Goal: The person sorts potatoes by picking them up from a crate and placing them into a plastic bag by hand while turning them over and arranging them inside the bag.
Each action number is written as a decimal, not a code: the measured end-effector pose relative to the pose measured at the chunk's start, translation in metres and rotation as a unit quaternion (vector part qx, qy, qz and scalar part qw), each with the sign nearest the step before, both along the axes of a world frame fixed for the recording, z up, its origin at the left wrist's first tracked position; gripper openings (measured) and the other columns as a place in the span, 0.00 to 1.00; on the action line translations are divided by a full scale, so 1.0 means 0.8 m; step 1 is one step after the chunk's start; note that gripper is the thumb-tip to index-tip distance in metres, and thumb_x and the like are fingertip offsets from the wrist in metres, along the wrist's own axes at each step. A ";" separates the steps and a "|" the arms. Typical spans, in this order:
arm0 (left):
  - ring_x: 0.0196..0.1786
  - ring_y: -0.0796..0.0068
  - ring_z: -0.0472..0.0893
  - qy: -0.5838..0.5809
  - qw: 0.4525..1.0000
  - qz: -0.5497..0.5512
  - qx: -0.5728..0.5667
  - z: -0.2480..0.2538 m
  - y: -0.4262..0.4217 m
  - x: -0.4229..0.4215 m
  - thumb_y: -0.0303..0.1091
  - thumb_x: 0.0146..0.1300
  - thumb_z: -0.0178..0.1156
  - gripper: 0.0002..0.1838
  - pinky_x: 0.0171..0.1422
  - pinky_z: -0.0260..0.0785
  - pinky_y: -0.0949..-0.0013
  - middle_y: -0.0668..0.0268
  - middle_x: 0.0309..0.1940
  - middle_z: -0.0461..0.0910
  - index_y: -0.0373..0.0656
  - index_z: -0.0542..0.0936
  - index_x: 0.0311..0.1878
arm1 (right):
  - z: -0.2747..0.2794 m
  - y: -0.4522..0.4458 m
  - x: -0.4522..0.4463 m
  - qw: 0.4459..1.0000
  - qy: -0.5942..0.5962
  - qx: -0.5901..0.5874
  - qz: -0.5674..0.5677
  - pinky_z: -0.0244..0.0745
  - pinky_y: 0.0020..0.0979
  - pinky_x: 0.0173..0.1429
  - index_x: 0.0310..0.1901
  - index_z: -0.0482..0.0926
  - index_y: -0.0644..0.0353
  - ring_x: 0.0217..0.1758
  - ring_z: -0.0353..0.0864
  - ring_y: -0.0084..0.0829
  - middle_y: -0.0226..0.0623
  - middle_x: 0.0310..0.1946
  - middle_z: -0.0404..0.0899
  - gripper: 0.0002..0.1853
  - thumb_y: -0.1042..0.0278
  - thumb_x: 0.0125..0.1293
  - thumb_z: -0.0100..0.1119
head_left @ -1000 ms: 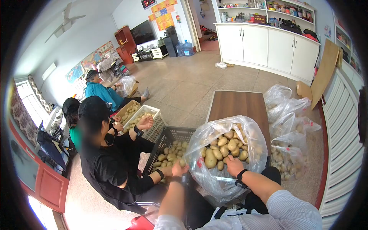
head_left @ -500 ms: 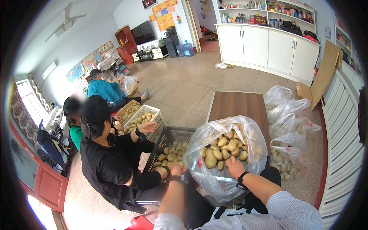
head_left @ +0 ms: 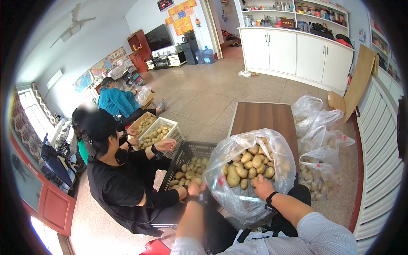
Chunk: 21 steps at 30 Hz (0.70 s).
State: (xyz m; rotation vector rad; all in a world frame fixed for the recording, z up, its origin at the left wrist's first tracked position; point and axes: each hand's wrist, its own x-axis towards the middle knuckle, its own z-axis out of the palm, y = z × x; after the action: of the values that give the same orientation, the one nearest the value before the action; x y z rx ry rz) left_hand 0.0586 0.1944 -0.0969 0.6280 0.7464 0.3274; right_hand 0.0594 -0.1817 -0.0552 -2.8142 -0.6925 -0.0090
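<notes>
A clear plastic bag [head_left: 221, 191] stands wide open in front of me with several potatoes [head_left: 241, 171] inside. My right hand [head_left: 262, 188], a dark band at its wrist, is in the bag at the near edge of the pile. Its fingers are curled down by the potatoes; whatever they hold is hidden. My left hand [head_left: 195, 188] is low at the near right corner of a dark grey crate [head_left: 182, 153], close to the bag's left side. The crate holds more potatoes [head_left: 187, 173]. Most of my left fingers are hidden.
A person in black [head_left: 121, 187] sits at my left, an arm reaching toward the crate. Beyond are a white crate [head_left: 176, 128] of potatoes and a person in teal [head_left: 117, 102]. A brown table [head_left: 263, 117] stands behind the bag; filled plastic bags [head_left: 318, 170] lie right.
My right hand has shifted slightly right, its fingers now more curled. My left hand has barely moved. The person in black has lowered and turned their head a little.
</notes>
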 end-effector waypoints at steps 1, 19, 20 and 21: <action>0.53 0.49 0.78 0.000 1.000 0.000 0.000 -0.005 0.003 0.000 0.34 0.73 0.48 0.21 0.51 0.84 0.53 0.49 0.58 0.70 0.31 0.65 0.63 | -0.002 -0.001 0.001 1.000 0.000 0.003 0.000 0.78 0.51 0.46 0.56 0.75 0.51 0.42 0.81 0.52 0.47 0.59 0.67 0.24 0.67 0.54 0.64; 0.36 0.49 0.84 0.291 0.503 -0.109 0.806 -0.106 0.068 0.009 0.62 0.56 0.63 0.28 0.42 0.75 0.53 0.50 0.28 0.83 0.41 0.83 0.32 | -0.005 0.002 -0.013 0.997 -0.055 0.045 0.006 0.78 0.50 0.45 0.52 0.78 0.53 0.41 0.80 0.52 0.48 0.54 0.71 0.19 0.70 0.56 0.58; 0.35 0.50 0.84 0.284 0.519 -0.110 0.799 -0.098 0.066 0.010 0.59 0.57 0.63 0.26 0.41 0.76 0.54 0.51 0.28 0.83 0.40 0.82 0.32 | -0.007 0.000 -0.014 0.997 -0.055 0.045 0.006 0.78 0.50 0.45 0.52 0.78 0.53 0.41 0.80 0.52 0.48 0.54 0.71 0.19 0.70 0.56 0.58; 0.35 0.51 0.84 0.268 0.542 -0.109 0.789 -0.090 0.063 0.010 0.57 0.58 0.63 0.25 0.41 0.76 0.55 0.52 0.28 0.82 0.40 0.81 0.33 | -0.010 0.000 -0.016 0.997 -0.065 0.035 0.009 0.79 0.49 0.45 0.51 0.78 0.52 0.42 0.80 0.52 0.48 0.54 0.71 0.18 0.70 0.56 0.58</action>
State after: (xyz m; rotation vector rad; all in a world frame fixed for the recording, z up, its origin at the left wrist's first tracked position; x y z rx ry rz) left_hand 0.0665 0.2447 -0.1693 2.6631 0.7746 0.5466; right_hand 0.0470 -0.1820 -0.0636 -2.7594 -0.7316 -0.2113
